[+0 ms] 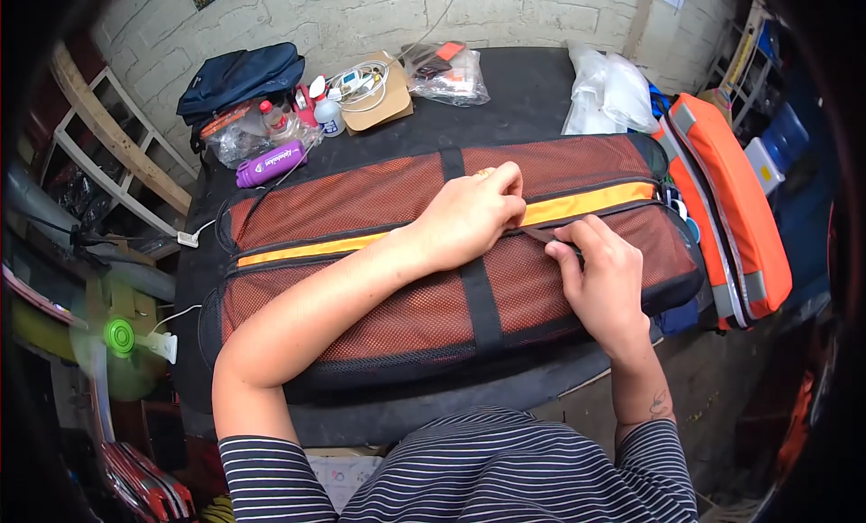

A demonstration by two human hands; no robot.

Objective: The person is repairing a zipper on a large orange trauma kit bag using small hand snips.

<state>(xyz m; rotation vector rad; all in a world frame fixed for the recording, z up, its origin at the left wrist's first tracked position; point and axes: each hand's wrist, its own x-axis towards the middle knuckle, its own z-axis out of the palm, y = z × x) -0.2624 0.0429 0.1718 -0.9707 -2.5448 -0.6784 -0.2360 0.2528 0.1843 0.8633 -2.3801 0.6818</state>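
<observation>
A long bag (388,315) with reddish mesh panels and black trim lies across the table in front of me. A yellow strip (591,203) edged in black runs along its top, and a black strap (481,306) crosses its middle. My left hand (474,212) rests on the bag where strap and strip meet, fingers curled closed; what they pinch is hidden. Just to its right, my right hand (603,275) is closed in a pinch by the strip's near edge. A thin, dark, pointed piece (539,235) shows at its fingertips; I cannot tell its kind.
A purple bottle (271,164), a spray bottle (327,108), a cardboard box (383,99) with a coiled cable, and a navy backpack (239,76) stand behind the bag. Clear plastic bags (609,90) and an orange case (726,212) are at right. A green fan (118,337) is at left.
</observation>
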